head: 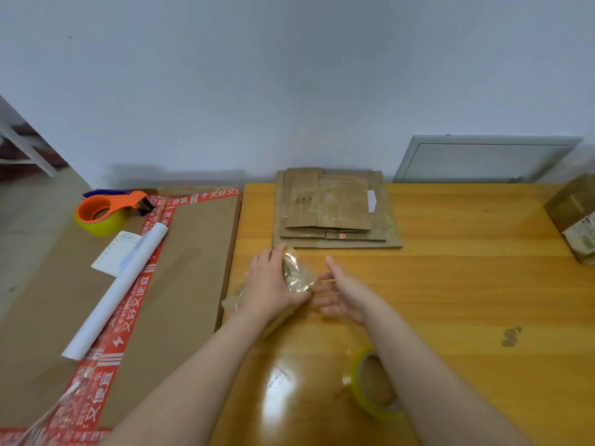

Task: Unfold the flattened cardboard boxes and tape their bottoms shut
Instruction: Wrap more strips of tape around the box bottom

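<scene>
Gripping taped flat box by worktop's left edge in left hand, right hand spread empty; light, slick, I'd pinch edges.

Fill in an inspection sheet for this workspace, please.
Surface: wooden table, one dark smudge at right.
Job's things: flattened boxes stacked at far edge; tape roll beside right forearm.
Clutter: large carton at left bearing tape dispenser and white paper roll; small box at right edge.
Hands: left hand grips crumpled clear wrap; right hand open beside it.
Cables: nothing seen.
Surroundings: pale wall, metal panel.
</scene>
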